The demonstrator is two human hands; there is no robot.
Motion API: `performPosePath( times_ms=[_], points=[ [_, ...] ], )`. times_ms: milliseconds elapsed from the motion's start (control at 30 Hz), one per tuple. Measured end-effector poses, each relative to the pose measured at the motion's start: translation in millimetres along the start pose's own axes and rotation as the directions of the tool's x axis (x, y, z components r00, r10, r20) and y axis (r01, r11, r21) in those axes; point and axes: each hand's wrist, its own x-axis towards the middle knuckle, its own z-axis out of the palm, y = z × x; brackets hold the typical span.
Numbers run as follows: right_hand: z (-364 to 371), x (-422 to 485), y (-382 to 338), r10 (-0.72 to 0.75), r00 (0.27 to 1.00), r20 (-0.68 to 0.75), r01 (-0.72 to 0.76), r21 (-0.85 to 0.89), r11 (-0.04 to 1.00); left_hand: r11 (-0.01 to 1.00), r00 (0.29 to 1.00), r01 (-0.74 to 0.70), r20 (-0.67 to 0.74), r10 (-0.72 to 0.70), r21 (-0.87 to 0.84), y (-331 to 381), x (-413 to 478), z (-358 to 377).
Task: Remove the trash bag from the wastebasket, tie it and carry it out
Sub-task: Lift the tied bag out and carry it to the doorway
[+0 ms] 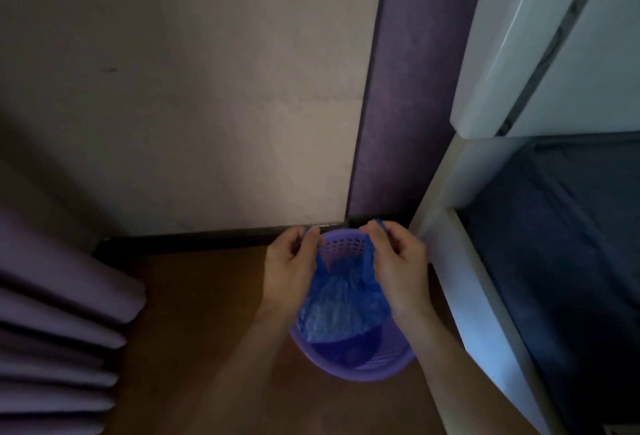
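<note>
A purple plastic wastebasket (377, 367) with a perforated wall stands on the brown floor near the wall. A blue trash bag (341, 299) sits in it, its top gathered and stretched upward. My left hand (292, 261) pinches the bag's left handle and my right hand (398, 256) pinches the right handle, both above the basket's far rim. The bag's lower part stays inside the basket, and its contents are hidden.
A white bed frame (460, 261) with a dark mattress runs along the right, close to the basket. Purple curtain folds (59, 296) hang at the left. A beige wall panel (207, 105) and dark baseboard lie straight ahead. Brown floor (207, 313) spreads left of the basket.
</note>
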Motion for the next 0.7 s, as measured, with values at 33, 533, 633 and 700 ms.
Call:
performPosePath(
  times_ms=[33, 533, 633, 700],
  points=[
    [0, -1, -6, -0.002, 1.000, -0.012, 0.002, -0.006, 1.000, 1.000, 1.000, -0.007, -0.018, 0.007, 0.010, 9, 0, 0],
    [-31, -49, -347, -0.005, 0.997, -0.073, -0.002, -0.096, 0.995, 0.990, 0.989, 0.132, -0.069, -0.128, 0.059, 339, -76, -45],
    [-36, -72, -434, -0.022, 0.999, -0.042, 0.018, -0.105, 0.994, 0.991, 0.988, 0.129, -0.089, -0.125, 0.036, 427, -104, -66],
    [-39, -88, -485, -0.013, 1.000, -0.016, 0.011, -0.123, 0.992, 0.993, 0.991, 0.112, -0.083, -0.109, 0.041, 478, -123, -80]
  ],
)
